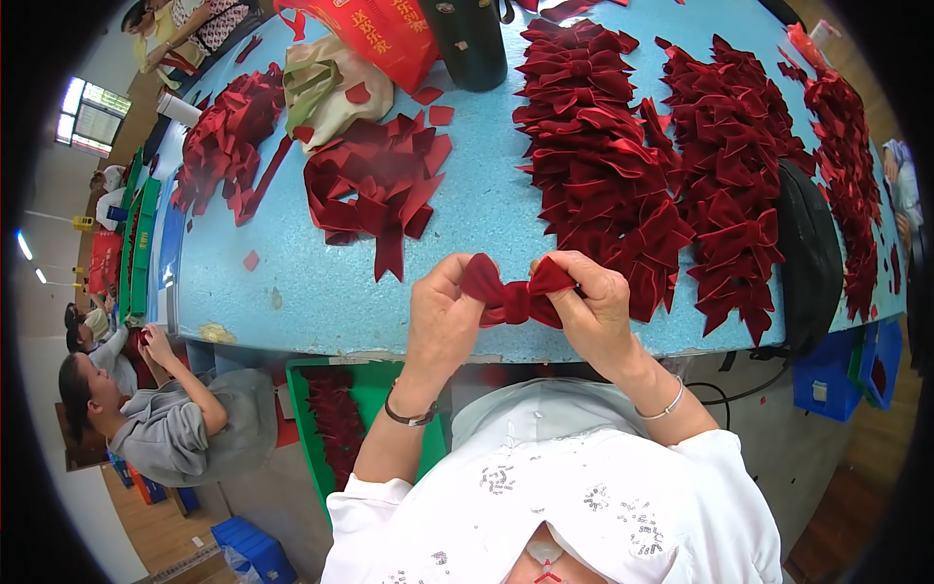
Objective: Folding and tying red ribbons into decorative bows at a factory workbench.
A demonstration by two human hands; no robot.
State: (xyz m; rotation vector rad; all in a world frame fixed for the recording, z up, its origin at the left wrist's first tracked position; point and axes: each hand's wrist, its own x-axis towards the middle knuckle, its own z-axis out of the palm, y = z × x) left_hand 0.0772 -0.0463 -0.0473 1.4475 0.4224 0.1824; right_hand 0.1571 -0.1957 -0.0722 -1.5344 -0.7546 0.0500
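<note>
The fingers of the left hand point(443, 316) are closed on the left loop of a dark red velvet bow point(516, 295), thumb pressed over the fabric; the fingers of the right hand point(592, 310) are closed on its right loop, pinching it from above. The bow is held between both hands, stretched sideways, just above the near edge of the light blue tabletop point(486, 195), its knot in the middle between the two grips. Each wrist carries a thin bracelet. Just beyond the right hand lies a long heap of finished red bows point(593, 146), with a second heap point(730, 165) beside it and a third row point(846, 165) further right. Beyond the left hand sits a pile of cut red ribbon pieces point(375, 185), and further left another red pile point(224, 136). A cream cloth bag point(336, 88) and a red bag point(384, 34) rest at the far side. Below the tabletop edge stands a green crate point(375, 409) holding red pieces. At the left, a person in grey point(165, 423) sits low beside the tabletop
</note>
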